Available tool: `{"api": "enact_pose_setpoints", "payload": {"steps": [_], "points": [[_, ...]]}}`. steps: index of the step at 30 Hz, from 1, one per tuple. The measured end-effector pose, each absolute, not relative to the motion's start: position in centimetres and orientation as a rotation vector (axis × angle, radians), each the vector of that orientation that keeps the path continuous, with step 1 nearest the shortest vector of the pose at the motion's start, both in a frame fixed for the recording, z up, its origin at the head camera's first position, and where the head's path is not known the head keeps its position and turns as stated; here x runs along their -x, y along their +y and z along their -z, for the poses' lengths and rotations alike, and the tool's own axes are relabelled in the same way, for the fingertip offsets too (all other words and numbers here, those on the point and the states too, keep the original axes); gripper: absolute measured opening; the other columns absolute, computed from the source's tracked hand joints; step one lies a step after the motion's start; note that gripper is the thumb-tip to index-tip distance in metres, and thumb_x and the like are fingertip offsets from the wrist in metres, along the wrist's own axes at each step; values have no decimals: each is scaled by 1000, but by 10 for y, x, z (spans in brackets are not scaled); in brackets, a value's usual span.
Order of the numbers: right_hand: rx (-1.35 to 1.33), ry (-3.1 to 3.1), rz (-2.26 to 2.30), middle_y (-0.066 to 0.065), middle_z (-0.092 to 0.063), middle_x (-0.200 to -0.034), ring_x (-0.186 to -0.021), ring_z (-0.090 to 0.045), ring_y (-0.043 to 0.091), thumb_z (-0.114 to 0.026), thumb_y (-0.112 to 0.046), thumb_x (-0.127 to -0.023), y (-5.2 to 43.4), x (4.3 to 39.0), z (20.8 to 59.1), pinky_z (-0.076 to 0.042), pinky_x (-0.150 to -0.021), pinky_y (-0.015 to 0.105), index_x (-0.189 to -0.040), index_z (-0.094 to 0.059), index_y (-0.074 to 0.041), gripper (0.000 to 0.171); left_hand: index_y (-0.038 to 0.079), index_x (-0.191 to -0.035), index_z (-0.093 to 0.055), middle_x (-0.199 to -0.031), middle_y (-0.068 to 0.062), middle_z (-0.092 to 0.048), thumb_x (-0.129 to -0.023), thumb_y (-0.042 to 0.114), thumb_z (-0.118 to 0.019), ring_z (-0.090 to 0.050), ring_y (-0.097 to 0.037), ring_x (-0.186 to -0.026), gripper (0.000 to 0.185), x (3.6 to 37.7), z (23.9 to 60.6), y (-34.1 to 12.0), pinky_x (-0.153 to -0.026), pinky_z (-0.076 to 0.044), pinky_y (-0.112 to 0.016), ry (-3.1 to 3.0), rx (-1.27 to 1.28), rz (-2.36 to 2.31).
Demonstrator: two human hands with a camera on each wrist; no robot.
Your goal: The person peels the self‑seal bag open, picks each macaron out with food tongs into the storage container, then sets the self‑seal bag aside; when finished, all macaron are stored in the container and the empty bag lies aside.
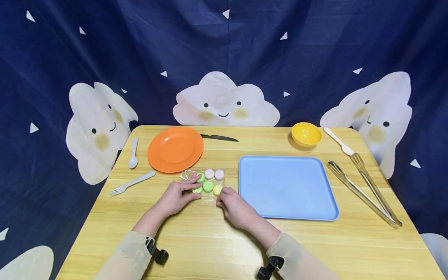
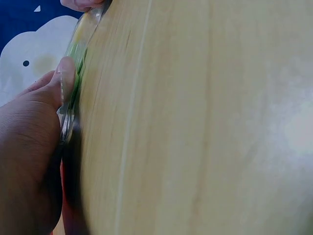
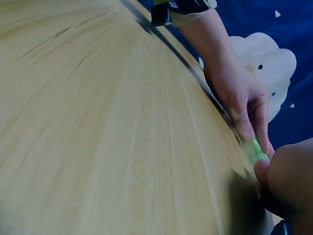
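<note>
A clear plastic pack of macarons [image 1: 208, 186], with green, lilac and yellow pieces, is at the middle of the table. My left hand [image 1: 177, 197] grips its left side, fingers over the green macarons and thumb at the lower edge. At the lower right corner, beside the yellow macaron, my right hand [image 1: 236, 207] pinches the pack with curled fingers. In the left wrist view the pack [image 2: 77, 54] appears edge-on, with the left thumb pressed against it. The right wrist view shows both hands close together around a green macaron [image 3: 258, 149]; the right fingertips are partly hidden.
Right of the pack lies a blue tray [image 1: 287, 186]. Behind it stands a yellow bowl [image 1: 306, 134]. An orange plate [image 1: 175, 149] sits at back left, near a dark knife [image 1: 220, 137], a spoon [image 1: 133, 160] and a fork [image 1: 133, 182]. Metal tongs [image 1: 364, 192] and a white utensil [image 1: 338, 140] lie at right.
</note>
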State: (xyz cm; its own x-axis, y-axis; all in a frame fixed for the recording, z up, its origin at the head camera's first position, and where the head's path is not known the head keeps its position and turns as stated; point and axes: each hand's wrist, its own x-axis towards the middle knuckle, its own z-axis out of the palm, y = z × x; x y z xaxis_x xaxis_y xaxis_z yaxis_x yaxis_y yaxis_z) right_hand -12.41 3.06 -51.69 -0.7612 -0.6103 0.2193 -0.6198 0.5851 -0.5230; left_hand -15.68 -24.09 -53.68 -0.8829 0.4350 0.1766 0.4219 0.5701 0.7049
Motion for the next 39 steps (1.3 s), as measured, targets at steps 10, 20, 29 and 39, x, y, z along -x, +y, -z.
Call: {"api": "enact_pose_setpoints", "payload": {"steps": [10,20,29,39], "points": [[-917,-2841,-1085,0,-60,-92,-87,-61,15,-69,1,-99,26,125,516,-59,-83,30,-93,-66,-7,10,17,-132,-76,-151,5,-56,-92,23,-84,-45,-19,-146,41,157,538,-242,-120,-37,-42,2766,-765,-1231],[-808,-2792,-1256,-1,-60,-87,-81,-61,14,-68,0,-101,28,127,516,-57,-74,32,-90,-65,-8,14,16,-131,-76,-151,3,-57,-91,22,-85,-46,-19,-146,41,156,539,-243,-119,-38,-41,2766,-768,-1247],[-930,-2809,-1140,-1,-61,-89,-81,-61,13,-78,-6,-96,34,127,510,-58,-73,29,-90,-68,-7,12,15,-130,-77,-150,1,-58,-90,21,-86,-47,-22,-145,42,158,538,-242,-118,-40,-43,2770,-801,-1273],[-980,-2883,-1141,0,-63,-91,-83,-62,15,-78,-7,-96,38,133,505,-59,-77,32,-94,-73,-6,6,14,-128,-78,-148,0,-59,-89,18,-87,-48,-23,-145,40,157,538,-241,-117,-40,-43,2773,-793,-1290]]}}
